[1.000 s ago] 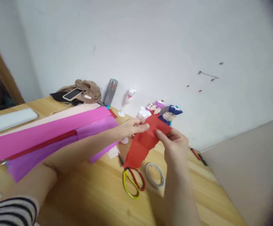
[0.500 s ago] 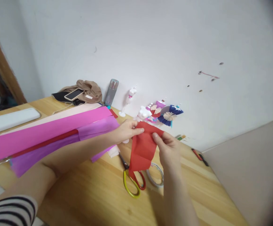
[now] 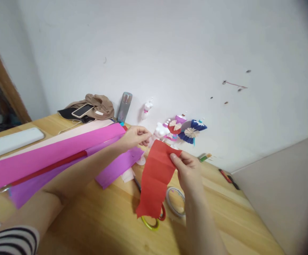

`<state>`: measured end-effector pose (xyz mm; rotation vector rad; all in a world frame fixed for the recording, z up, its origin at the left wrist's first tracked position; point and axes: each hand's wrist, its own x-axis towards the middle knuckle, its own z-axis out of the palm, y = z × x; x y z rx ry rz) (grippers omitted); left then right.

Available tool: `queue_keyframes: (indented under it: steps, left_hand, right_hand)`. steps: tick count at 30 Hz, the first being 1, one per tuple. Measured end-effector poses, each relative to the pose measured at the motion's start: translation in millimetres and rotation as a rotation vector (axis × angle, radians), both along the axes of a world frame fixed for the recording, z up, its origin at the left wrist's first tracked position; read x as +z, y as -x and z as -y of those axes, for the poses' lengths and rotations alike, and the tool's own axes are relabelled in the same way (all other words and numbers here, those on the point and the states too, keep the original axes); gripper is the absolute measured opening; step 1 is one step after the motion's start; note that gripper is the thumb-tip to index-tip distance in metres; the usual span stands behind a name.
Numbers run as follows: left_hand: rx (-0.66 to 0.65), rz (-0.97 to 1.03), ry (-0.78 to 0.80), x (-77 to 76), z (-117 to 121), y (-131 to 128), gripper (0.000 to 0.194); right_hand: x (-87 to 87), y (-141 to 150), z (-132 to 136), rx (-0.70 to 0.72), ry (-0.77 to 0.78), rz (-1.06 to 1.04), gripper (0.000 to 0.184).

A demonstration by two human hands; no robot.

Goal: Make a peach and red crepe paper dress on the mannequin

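My right hand (image 3: 187, 168) pinches the upper right corner of a red crepe paper piece (image 3: 156, 177), which hangs down with fold creases across it. My left hand (image 3: 138, 136) is apart from the paper, to its upper left, its fingers curled together; whether anything small is between them is hidden. Behind the red paper lie scissors (image 3: 151, 225) with yellow and red handles, mostly covered. A roll of tape (image 3: 175, 202) rests beside my right wrist. Just beyond my left fingertips is a white mini mannequin (image 3: 161, 130).
Magenta paper (image 3: 55, 152) and purple paper (image 3: 119, 164) strips spread across the left. A grey bottle (image 3: 124, 107), a cap with a phone (image 3: 83, 110), and another white mannequin (image 3: 146, 109) stand along the wall. Dressed mannequins (image 3: 192, 131) are at the back. A white case (image 3: 13, 141) lies far left.
My left hand has let go of the red paper and moved up and left. The paper now hangs longer from my right hand, covering more of the scissors.
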<state>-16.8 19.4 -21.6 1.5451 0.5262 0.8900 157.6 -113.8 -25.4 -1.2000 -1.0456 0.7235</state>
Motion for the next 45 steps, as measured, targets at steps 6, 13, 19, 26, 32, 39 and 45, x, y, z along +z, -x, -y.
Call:
queue_keyframes:
  steps: [6, 13, 19, 26, 32, 39, 45]
  left_hand:
    - [-0.151, -0.018, -0.057, -19.6, -40, -17, 0.061]
    - [-0.313, 0.013, 0.012, -21.5, -39, -44, 0.048]
    - [-0.116, 0.016, -0.041, -33.0, -31, -46, 0.05]
    - [-0.087, -0.078, -0.187, -27.5, -19, -36, 0.048]
    - [-0.218, -0.237, -0.268, -0.3, -25, -10, 0.05]
    - [-0.176, -0.282, -0.219, 38.6, -1, 18, 0.024]
    - [-0.51, -0.206, -0.011, 26.3, 35, -2, 0.017]
  right_hand:
    - [5.5, -2, 4, 0.092, 0.086, 0.275, 0.03]
    - [11.0, -4, 10, 0.107, 0.067, 0.386, 0.033]
    - [11.6, -9, 8, -0.002, 0.003, 0.332, 0.024]
    - [8.3, -8, 5, -0.061, -0.105, 0.277, 0.019]
    - [4.3, -7, 7, -0.178, -0.085, 0.101, 0.019]
    - [1.8, -1, 4, -0.199, -0.109, 0.074, 0.022]
    - [-0.6, 2, 4, -0.217, -0.11, 0.054, 0.024]
